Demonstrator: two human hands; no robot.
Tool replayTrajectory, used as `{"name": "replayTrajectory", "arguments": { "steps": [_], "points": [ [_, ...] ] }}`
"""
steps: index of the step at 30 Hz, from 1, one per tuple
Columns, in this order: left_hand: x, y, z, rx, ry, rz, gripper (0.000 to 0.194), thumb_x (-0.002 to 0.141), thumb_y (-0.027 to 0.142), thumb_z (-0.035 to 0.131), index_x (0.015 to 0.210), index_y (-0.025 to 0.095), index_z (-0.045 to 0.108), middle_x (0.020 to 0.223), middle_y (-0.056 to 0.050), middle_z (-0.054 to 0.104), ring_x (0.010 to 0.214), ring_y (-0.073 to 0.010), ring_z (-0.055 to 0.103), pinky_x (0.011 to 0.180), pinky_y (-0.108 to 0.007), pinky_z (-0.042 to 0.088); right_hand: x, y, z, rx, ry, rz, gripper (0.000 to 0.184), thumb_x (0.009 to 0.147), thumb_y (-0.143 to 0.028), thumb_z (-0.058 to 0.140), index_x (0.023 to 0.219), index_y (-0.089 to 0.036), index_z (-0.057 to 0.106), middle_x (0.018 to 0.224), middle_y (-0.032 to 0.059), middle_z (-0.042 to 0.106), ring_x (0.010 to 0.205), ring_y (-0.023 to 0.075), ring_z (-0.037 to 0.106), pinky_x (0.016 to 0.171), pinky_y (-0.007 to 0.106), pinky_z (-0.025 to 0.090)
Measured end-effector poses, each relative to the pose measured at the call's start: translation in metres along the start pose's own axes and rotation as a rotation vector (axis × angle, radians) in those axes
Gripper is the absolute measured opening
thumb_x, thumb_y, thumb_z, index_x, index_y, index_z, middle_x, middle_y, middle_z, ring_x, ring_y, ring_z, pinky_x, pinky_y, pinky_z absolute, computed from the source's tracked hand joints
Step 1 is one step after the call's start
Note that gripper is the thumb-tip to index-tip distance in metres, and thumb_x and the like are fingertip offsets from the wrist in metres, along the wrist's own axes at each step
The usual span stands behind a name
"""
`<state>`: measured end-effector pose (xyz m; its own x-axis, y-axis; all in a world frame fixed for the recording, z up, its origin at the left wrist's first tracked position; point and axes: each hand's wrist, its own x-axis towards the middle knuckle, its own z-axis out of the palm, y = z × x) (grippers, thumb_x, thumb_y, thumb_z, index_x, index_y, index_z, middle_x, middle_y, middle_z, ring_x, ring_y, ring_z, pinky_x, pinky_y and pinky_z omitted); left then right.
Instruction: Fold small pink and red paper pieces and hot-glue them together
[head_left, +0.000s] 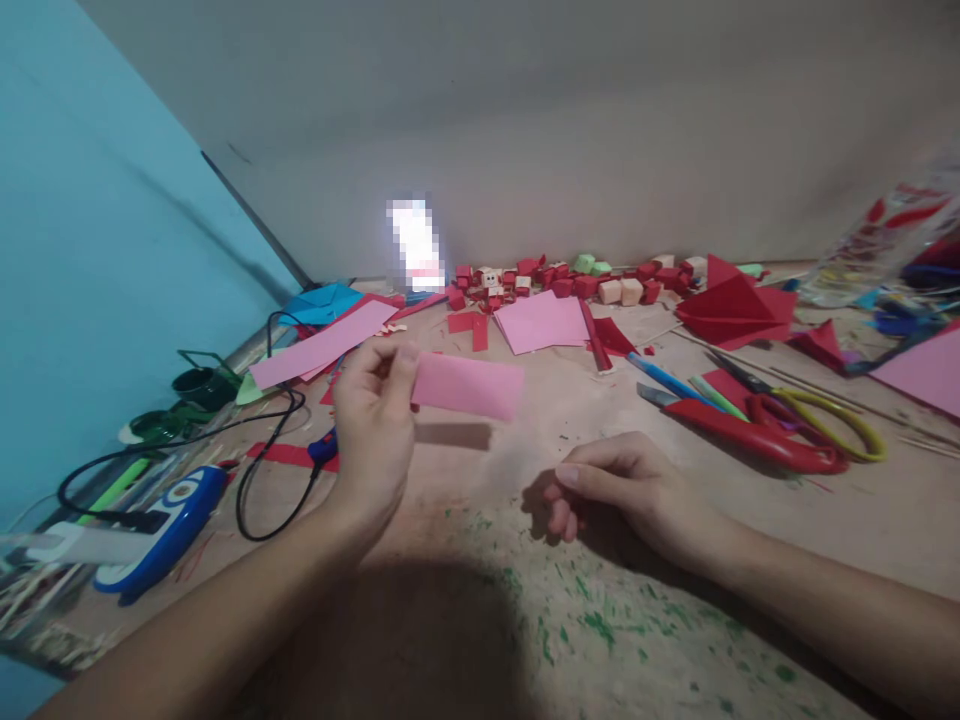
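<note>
Pinched by one end between the thumb and fingers of my left hand [379,430], a pink paper strip [471,387] is held above the table and casts a shadow below it. My right hand [626,490] rests low over the tabletop with curled fingers, the thumb lying against the index finger; nothing shows in it. Beyond the strip lie stacked pink paper sheets [544,322]. To the right of my right hand are a red-handled cutter knife [757,437], scissors with yellow handles [844,425] and a blue pen [679,380].
Small red and cream paper cubes [585,285] line the wall beside a lit phone [417,245]. A long pink strip [326,345] and a blue-and-white glue gun [169,530] with its black cable lie left. Folded red paper [739,310] and a clear plastic container [862,245] stand right.
</note>
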<state>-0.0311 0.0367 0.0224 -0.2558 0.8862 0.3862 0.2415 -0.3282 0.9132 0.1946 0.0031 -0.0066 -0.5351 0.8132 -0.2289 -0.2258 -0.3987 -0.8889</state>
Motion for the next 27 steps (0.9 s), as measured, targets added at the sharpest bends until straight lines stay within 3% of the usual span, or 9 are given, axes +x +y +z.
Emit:
{"name": "replayTrajectory", "arguments": {
  "steps": [3, 6, 9, 11, 13, 15, 17, 21, 27],
  "points": [
    [-0.017, 0.009, -0.002, 0.193, -0.054, 0.374, 0.011, 0.095, 0.021, 0.062, 0.085, 0.024, 0.066, 0.089, -0.002, 0.062, 0.088, -0.0191, 0.056, 0.078, -0.030, 0.039, 0.000, -0.002, 0.001, -0.020, -0.019, -0.023, 0.039, 0.092, -0.046, 0.068, 0.079, -0.010, 0.077, 0.072, 0.0109, 0.075, 0.062, 0.0152, 0.068, 0.061, 0.026, 0.048],
    [-0.038, 0.010, -0.001, 0.269, -0.502, 0.692, 0.016, 0.084, 0.019, 0.074, 0.095, 0.031, 0.074, 0.099, -0.003, 0.073, 0.090, -0.0213, 0.060, 0.077, -0.033, 0.037, 0.000, -0.004, 0.003, -0.034, -0.001, -0.071, 0.041, 0.092, -0.047, 0.068, 0.072, -0.012, 0.074, 0.066, 0.0069, 0.072, 0.059, 0.0126, 0.063, 0.057, 0.024, 0.044],
    [-0.049, 0.007, 0.001, 0.301, -0.885, 0.783, 0.019, 0.089, 0.017, 0.067, 0.098, 0.032, 0.073, 0.109, -0.003, 0.076, 0.090, -0.0203, 0.064, 0.075, -0.034, 0.034, 0.000, -0.005, 0.004, -0.059, 0.096, -0.079, 0.035, 0.086, -0.037, 0.077, 0.062, -0.014, 0.067, 0.055, -0.0013, 0.062, 0.050, 0.0073, 0.050, 0.050, 0.021, 0.034],
    [-0.051, 0.004, 0.004, 0.325, -0.939, 0.852, 0.010, 0.091, 0.020, 0.066, 0.092, 0.029, 0.071, 0.106, -0.004, 0.077, 0.087, -0.0197, 0.064, 0.074, -0.035, 0.034, -0.001, -0.005, 0.004, -0.085, 0.136, -0.065, 0.036, 0.084, -0.036, 0.079, 0.059, -0.014, 0.065, 0.054, -0.0024, 0.059, 0.049, 0.0067, 0.047, 0.048, 0.021, 0.031],
    [-0.053, 0.002, 0.007, 0.337, -0.810, 0.897, 0.005, 0.089, 0.029, 0.070, 0.088, 0.025, 0.069, 0.096, -0.007, 0.075, 0.082, -0.0202, 0.061, 0.072, -0.035, 0.035, -0.001, -0.005, 0.004, -0.067, 0.148, -0.067, 0.036, 0.083, -0.036, 0.079, 0.059, -0.014, 0.064, 0.054, -0.0020, 0.058, 0.050, 0.0075, 0.048, 0.049, 0.022, 0.032],
    [-0.054, 0.002, 0.010, 0.286, -0.610, 0.770, 0.015, 0.088, 0.034, 0.072, 0.083, 0.021, 0.065, 0.083, -0.006, 0.068, 0.076, -0.0191, 0.056, 0.071, -0.034, 0.037, 0.000, -0.004, 0.004, -0.022, 0.151, -0.080, 0.035, 0.083, -0.037, 0.079, 0.060, -0.014, 0.064, 0.054, -0.0020, 0.059, 0.050, 0.0081, 0.049, 0.051, 0.022, 0.034],
    [-0.054, 0.003, 0.014, 0.169, -0.485, 0.424, 0.019, 0.092, 0.030, 0.066, 0.077, 0.020, 0.058, 0.074, -0.002, 0.058, 0.070, -0.0159, 0.051, 0.067, -0.030, 0.038, 0.000, -0.003, 0.004, 0.004, 0.158, -0.081, 0.034, 0.083, -0.037, 0.078, 0.062, -0.014, 0.065, 0.055, -0.0018, 0.059, 0.049, 0.0081, 0.049, 0.051, 0.023, 0.035],
    [-0.047, 0.001, 0.021, -0.073, -0.438, -0.228, 0.026, 0.095, 0.037, 0.060, 0.077, 0.019, 0.051, 0.068, 0.004, 0.047, 0.060, -0.0107, 0.044, 0.056, -0.023, 0.035, 0.000, -0.002, 0.002, -0.034, 0.179, -0.072, 0.035, 0.084, -0.040, 0.077, 0.064, -0.014, 0.065, 0.055, -0.0013, 0.059, 0.050, 0.0085, 0.049, 0.051, 0.023, 0.034],
    [-0.045, -0.006, 0.025, -0.194, -0.651, -0.374, 0.043, 0.095, 0.052, 0.057, 0.071, 0.016, 0.054, 0.058, 0.006, 0.044, 0.050, -0.0078, 0.040, 0.049, -0.021, 0.031, 0.000, 0.000, -0.001, -0.115, 0.169, -0.061, 0.035, 0.085, -0.042, 0.076, 0.065, -0.016, 0.064, 0.059, -0.0010, 0.056, 0.055, 0.0108, 0.047, 0.055, 0.026, 0.035]
  ]
}}
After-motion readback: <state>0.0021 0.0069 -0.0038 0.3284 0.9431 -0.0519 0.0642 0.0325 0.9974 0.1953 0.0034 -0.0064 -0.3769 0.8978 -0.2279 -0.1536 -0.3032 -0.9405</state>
